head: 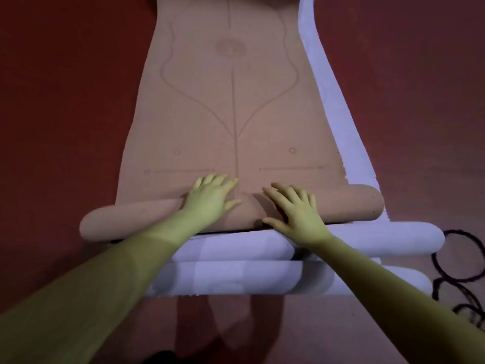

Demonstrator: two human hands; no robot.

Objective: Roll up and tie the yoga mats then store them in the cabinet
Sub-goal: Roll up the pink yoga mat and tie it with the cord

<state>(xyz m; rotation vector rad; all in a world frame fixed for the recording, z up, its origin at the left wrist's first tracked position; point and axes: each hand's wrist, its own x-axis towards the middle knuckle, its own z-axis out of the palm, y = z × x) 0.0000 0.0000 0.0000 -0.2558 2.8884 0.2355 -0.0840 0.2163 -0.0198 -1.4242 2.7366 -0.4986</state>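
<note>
A tan yoga mat with faint line markings lies stretched out on the red floor, its near end rolled into a tube. My left hand and my right hand press flat on top of that roll near its middle, fingers spread. A pale lilac mat shows as a strip along the tan mat's right edge. Pale lilac rolls lie just in front of the tan roll, under my forearms.
Dark cord lies in loops on the floor at the right, beside the lilac rolls. Red floor spreads on both sides of the mats. A shadow falls on the floor below the rolls.
</note>
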